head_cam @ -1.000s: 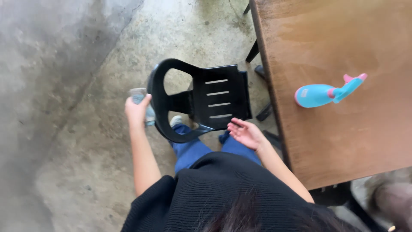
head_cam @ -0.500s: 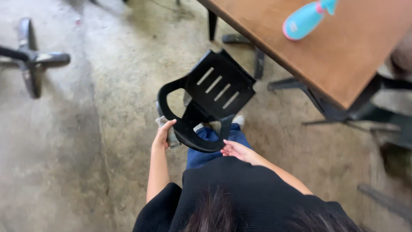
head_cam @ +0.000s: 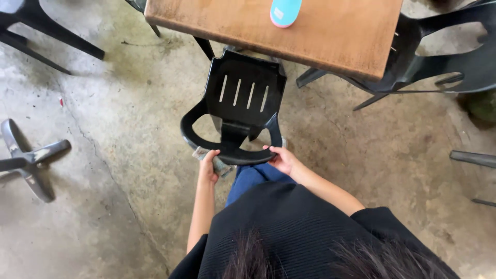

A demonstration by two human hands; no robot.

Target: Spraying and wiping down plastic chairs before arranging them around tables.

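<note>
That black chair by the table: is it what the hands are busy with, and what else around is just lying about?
In hand:
chair, gripped at its back rail
left hand, also holding a grey cloth
right hand

Lying about:
table
blue-and-pink object
second chair
swivel-chair base

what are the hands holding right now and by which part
Both hands grip the black plastic chair by the curved top rail of its backrest: the left hand near the rail's left end, also pinching a grey cloth, the right hand near its right end.
</note>
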